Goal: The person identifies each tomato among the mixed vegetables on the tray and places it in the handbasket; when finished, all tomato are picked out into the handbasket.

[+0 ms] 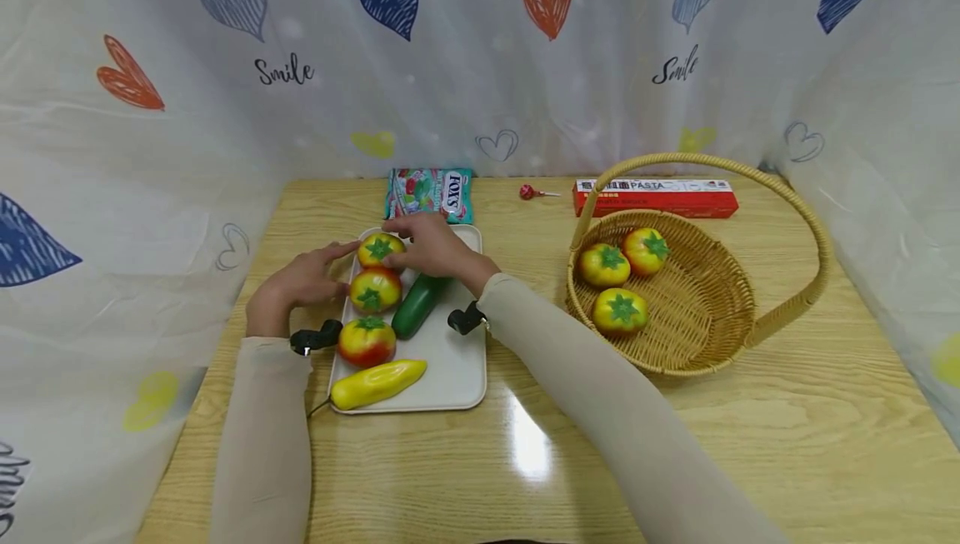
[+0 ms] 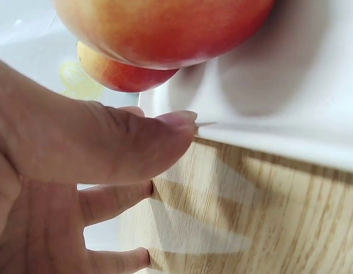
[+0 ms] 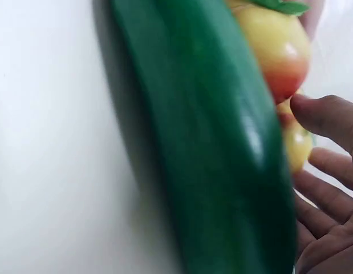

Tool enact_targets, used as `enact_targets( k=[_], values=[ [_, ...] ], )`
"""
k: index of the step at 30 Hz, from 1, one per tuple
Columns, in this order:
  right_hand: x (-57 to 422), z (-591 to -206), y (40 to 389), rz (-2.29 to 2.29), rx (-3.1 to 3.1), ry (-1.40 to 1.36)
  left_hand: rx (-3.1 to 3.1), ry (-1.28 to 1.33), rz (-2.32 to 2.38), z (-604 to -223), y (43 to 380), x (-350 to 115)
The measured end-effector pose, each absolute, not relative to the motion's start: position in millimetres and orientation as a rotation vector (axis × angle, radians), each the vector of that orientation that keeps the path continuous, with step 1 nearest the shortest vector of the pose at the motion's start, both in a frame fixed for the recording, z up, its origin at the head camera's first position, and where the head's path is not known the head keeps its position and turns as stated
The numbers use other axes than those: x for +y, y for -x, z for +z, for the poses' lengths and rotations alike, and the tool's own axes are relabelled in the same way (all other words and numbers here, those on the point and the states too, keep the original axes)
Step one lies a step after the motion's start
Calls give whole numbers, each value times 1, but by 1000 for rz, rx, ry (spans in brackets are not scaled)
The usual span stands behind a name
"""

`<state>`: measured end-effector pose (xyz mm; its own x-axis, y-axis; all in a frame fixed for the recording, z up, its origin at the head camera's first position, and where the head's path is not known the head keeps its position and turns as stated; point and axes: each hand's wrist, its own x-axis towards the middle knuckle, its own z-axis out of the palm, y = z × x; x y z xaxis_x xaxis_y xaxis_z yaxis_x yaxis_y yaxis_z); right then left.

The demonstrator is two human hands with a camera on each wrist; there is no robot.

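Left hand point(image 1: 300, 284) and right hand point(image 1: 437, 247), fingers loosely spread, flank the farthest glossy, round, green-crowned, yellow-red fruit point(image 1: 377, 249), whose alignment likely wants light, balanced pressure.

On a pale wood-grain bench point(image 1: 795, 411): at left, a white rounded rectangular tray point(image 1: 457, 369); just behind, a teal FOX'S packet point(image 1: 422, 192); along the back, a red lollipop point(image 1: 527, 192) and a red-and-white PASTA box point(image 1: 663, 203); at right, a tan wicker basket point(image 1: 701, 294) with arched handle.
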<state>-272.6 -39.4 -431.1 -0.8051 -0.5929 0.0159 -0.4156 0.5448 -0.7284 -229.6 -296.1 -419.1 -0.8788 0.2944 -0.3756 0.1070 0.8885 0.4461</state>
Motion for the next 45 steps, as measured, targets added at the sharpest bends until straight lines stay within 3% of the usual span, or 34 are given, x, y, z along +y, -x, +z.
enact_targets(
  k=[9,17,31,39,45],
  values=[
    [-39,-424,268,-1086,2591,809,2610,-272,589,-417,231,-295],
    [-3,-396,226,-1483,2475,834,2600,-257,585,-417,231,-296],
    [139,-382,112,-1651,2478,716,2593,-270,597,-421,230,-296],
    [230,-373,72,-1543,2734,527,2596,-280,578,-422,230,-297],
    [271,-374,56,-1326,2899,389,2594,-283,570,-423,232,-298]
  ],
)
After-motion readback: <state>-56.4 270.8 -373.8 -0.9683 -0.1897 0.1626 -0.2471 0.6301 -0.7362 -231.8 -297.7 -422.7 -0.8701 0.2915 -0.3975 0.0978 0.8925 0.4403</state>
